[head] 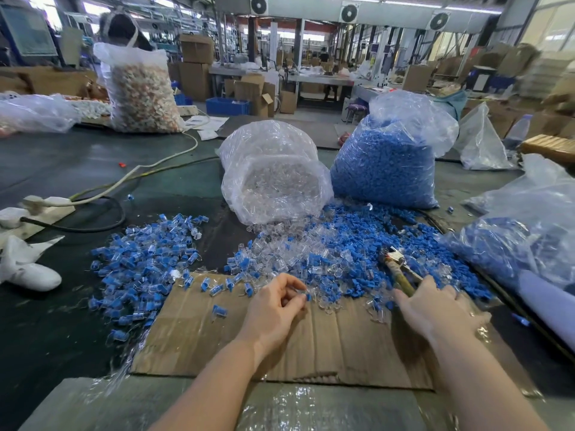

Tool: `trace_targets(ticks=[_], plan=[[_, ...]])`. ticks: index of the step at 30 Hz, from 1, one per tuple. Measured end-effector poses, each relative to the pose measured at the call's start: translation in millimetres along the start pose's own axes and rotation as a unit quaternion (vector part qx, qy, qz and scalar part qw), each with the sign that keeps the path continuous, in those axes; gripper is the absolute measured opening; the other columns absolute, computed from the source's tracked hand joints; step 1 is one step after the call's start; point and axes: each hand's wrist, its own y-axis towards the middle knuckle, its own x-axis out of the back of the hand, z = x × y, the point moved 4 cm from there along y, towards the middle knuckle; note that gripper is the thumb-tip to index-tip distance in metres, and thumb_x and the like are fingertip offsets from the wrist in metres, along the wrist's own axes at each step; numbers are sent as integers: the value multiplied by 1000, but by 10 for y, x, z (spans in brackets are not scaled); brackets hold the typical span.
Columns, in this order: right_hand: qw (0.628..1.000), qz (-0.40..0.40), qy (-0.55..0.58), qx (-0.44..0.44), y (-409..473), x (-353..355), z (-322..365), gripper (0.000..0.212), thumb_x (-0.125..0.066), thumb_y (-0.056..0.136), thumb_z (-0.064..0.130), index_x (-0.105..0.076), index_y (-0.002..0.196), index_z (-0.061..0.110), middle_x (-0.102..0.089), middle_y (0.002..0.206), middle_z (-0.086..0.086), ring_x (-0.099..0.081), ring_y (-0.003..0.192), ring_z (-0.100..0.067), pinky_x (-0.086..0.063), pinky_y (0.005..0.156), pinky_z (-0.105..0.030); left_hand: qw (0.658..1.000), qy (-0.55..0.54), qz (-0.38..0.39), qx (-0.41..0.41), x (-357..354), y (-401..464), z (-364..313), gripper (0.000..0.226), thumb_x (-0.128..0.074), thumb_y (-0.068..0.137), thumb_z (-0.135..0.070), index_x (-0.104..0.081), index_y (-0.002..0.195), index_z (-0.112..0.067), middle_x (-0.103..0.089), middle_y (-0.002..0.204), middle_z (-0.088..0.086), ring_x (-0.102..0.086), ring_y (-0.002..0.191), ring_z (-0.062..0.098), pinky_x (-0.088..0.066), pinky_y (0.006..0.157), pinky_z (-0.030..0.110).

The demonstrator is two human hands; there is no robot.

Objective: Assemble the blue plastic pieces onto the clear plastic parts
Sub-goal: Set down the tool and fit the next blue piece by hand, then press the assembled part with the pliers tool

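Observation:
My left hand point(277, 306) hovers over a cardboard sheet point(326, 346) and pinches a small clear part with a blue piece point(307, 296) at its fingertips. My right hand point(432, 306) grips the handle of a pair of pliers point(396, 269) whose jaws point up and away. Beyond both hands lies a mixed heap of loose blue pieces and clear parts point(326, 253). A pile of joined blue-and-clear parts point(146, 259) spreads to the left.
A clear bag of clear parts point(273, 172) and a bag of blue pieces point(389, 163) stand behind the heap. Another bag of blue pieces point(522, 237) lies at the right. A white glove point(28, 269), a power strip point(46, 205) and cables sit at the left.

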Motion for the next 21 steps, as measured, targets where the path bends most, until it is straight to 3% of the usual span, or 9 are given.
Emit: trace_targets(ticks=[3,6,8,12,15,17,21], plan=[[1000,8,5,9,11,16,30,73,-35,86,68,-30,141,21,-26,149,-15,-25,136,-35,-19,107,-58,1000,-14,3,3,11,8,-18,11,-56,90,-6,-57,93,-17,-65,81,8,-60,64,-1,-46,59,10],[999,18,44,13,-1,51,43,56,-43,85,61,-47,118,16,-39,136,-18,-35,126,-35,-32,103,-48,999,-35,0,12,31,23,-44,9,-54,91,-6,-56,93,-14,-64,75,4,-59,58,-3,-44,55,9],[998,13,62,16,-8,72,40,50,-46,84,56,-50,109,13,-48,126,-18,-41,119,-34,-37,98,-44,999,-49,-2,21,40,33,-57,8,-53,92,-6,-56,94,-13,-63,74,4,-57,55,-3,-44,53,9],[997,16,76,17,1,64,59,47,-40,87,49,-47,110,9,-52,117,-17,-48,109,-33,-40,95,-43,995,-81,-7,49,38,44,-92,8,-52,92,-5,-55,94,-12,-63,74,4,-55,51,-2,-44,50,11],[988,23,141,58,5,89,117,35,-40,93,36,-50,84,4,-55,81,-13,-53,75,-26,-45,72,-33,994,-90,-19,60,45,49,-133,9,-53,92,-5,-55,94,-13,-64,75,3,-53,48,-2,-43,47,12],[978,11,195,79,-22,147,141,34,-42,94,28,-47,69,5,-50,63,-9,-47,58,-22,-35,56,-28,993,-101,-29,60,57,56,-166,8,-53,92,-6,-56,95,-13,-65,75,3,-53,49,-1,-44,49,12],[947,-5,282,153,-204,294,253,21,-46,92,21,-53,83,3,-56,69,-9,-48,58,-20,-37,51,-27,981,-172,-41,77,107,106,-225,10,-53,91,-6,-56,100,-8,-65,77,4,-51,52,5,-43,49,16]])
